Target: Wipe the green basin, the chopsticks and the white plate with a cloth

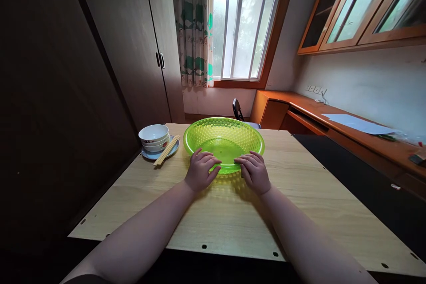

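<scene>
A translucent green plastic basin (219, 147) with a dimpled wall stands upright on the wooden table. My left hand (201, 170) is at the left part of its near rim, fingers over the edge and thumb on the outer side. On the right part of that rim is my right hand (253, 171), its fingers also reaching over the edge with the thumb below. Both hands hold the rim lightly. The basin has nothing visible inside, though my fingers cover parts of its near edge.
Left of the basin, stacked white bowls (154, 135) sit on a blue-rimmed plate (146, 154), with wooden chopsticks (167, 151) leaning across its edge. The table (206, 222) has small holes along its front. A chair (237, 108) stands behind, and a desk (299, 100) runs along the right.
</scene>
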Demonstrator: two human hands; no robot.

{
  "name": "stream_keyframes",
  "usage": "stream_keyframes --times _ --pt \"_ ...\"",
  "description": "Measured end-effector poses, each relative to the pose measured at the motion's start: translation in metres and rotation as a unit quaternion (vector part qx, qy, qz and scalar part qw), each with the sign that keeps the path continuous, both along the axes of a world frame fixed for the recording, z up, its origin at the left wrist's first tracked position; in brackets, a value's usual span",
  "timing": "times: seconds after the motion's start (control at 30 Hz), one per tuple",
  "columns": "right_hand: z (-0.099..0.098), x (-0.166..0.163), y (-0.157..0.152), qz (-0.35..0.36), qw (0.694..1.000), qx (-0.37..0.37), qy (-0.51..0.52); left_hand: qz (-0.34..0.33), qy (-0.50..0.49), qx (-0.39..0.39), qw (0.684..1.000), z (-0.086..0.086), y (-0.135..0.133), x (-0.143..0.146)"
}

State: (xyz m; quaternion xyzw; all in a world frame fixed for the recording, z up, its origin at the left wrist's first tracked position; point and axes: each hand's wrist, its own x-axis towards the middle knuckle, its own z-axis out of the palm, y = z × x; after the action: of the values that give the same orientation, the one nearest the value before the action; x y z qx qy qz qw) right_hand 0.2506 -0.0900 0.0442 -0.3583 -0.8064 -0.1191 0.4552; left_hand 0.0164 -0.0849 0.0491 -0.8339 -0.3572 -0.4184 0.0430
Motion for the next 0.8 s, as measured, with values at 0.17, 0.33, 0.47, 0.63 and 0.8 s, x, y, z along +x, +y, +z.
stream_keyframes --times 0.17,0.33,0.47,0.63,0.8 --pt "-0.004 0.013 0.012 -0.045 0.998 -0.005 0.041 0.007 -0.007 -0.004 1.000 -0.002 0.003 -0.001" --pt "-0.008 0.020 0.020 -0.084 0.992 -0.003 0.093 0.007 -0.010 -0.011 1.000 -0.002 0.003 0.000" --pt "-0.007 0.013 0.013 -0.042 0.997 -0.007 0.061 0.011 -0.010 -0.014 1.000 -0.001 0.004 -0.001" --pt "-0.005 0.012 0.012 -0.033 0.998 -0.005 0.045 0.010 -0.014 -0.008 1.000 -0.001 0.005 -0.002" --pt "-0.009 0.021 0.021 -0.066 0.994 -0.013 0.082 0.006 -0.014 -0.004 1.000 -0.002 0.006 -0.001"
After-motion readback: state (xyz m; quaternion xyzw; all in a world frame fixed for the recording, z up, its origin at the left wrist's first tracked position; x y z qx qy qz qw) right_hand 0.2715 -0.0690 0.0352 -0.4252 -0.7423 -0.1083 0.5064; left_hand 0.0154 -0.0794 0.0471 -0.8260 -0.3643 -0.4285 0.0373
